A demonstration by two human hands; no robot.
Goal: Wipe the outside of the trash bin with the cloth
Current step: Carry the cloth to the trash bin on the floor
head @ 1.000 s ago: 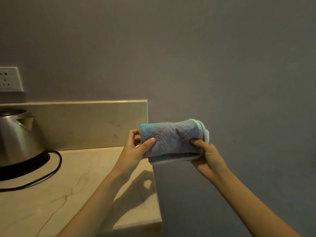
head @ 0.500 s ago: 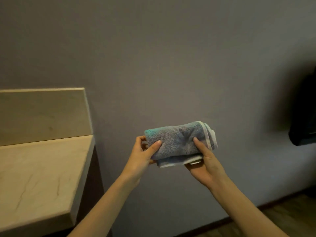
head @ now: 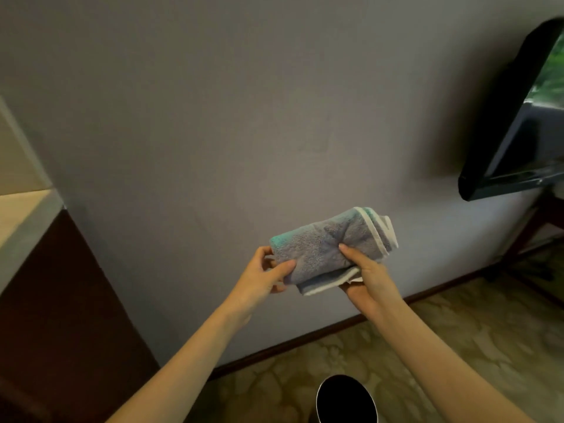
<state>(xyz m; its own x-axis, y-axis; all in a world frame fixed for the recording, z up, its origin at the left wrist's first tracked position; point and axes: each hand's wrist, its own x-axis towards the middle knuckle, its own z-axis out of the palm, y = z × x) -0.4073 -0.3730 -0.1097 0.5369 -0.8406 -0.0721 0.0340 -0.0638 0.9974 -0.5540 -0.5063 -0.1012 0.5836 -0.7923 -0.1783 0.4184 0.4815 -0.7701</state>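
A folded grey-blue cloth with a white hem is held in the air in front of the grey wall. My left hand pinches its left end between thumb and fingers. My right hand grips its right half from below, thumb on top. The trash bin stands on the floor at the bottom edge of the view, below and between my forearms; only its round dark opening and pale rim show.
A dark wooden cabinet with a pale stone top stands at the left. A black television hangs on the wall at the upper right, with a dark table leg below it. Patterned carpet covers the floor.
The view has swung right and down: the kettle and counter slid out at the left, the television, carpet and trash bin came into sight. Both hands keep the same hold on the cloth.
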